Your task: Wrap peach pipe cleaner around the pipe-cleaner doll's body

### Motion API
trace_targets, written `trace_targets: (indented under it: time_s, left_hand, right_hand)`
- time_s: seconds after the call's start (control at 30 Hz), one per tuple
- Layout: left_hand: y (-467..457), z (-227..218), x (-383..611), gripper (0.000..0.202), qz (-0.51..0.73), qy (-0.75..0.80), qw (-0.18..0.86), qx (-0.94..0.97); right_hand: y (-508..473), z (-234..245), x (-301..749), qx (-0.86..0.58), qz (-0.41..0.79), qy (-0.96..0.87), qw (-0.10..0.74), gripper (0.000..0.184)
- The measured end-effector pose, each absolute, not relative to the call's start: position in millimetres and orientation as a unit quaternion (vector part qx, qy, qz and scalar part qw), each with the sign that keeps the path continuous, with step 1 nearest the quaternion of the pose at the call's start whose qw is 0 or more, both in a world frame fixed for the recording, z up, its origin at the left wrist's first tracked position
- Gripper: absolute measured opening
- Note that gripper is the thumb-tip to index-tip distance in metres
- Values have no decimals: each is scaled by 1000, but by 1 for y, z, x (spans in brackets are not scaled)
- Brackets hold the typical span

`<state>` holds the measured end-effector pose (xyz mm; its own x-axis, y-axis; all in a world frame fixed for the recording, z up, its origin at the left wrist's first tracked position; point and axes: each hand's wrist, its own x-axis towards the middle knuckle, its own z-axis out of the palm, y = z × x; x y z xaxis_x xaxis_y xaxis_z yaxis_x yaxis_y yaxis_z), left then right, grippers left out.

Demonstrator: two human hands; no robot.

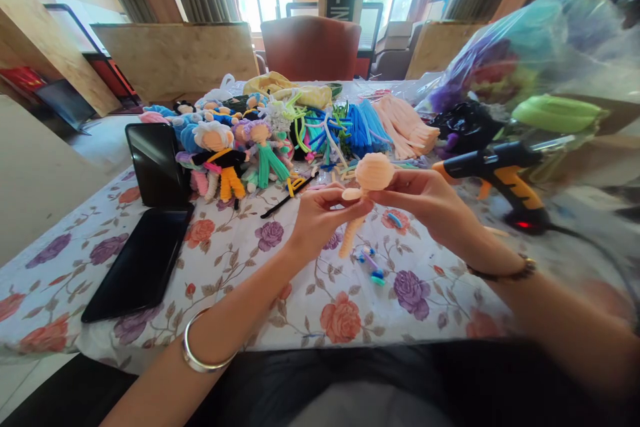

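Note:
Between my two hands is a peach pipe-cleaner doll body [375,172] with a round, ribbed head on top and a leg-like piece hanging below. My left hand [317,215] pinches it from the left, just under the head, where a pale rounded bit shows by the fingers. From the other side my right hand [440,203] grips the same doll with closed fingertips. My fingers hide the doll's middle. Under it, on the flowered tablecloth [280,280], lie small blue and lilac pieces [373,265] and a short blue piece [395,219].
A glue gun [510,170] with a red light stands at right, its cord trailing. Finished dolls [220,160] crowd the back left beside two black tablet-like devices [140,263]. Blue [367,128] and peach pipe-cleaner bundles [405,125] lie behind my hands, near a stuffed transparent bag [540,47].

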<state>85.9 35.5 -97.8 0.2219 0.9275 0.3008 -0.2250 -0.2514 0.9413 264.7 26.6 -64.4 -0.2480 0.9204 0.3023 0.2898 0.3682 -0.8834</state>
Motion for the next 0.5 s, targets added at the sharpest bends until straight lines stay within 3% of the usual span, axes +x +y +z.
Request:
trace_targets:
  time_s: [0.5]
  left_hand:
    - [38,-95,86,18,514,274,649,489]
  right_hand:
    - [25,-64,260,-440,358,-683,460,26]
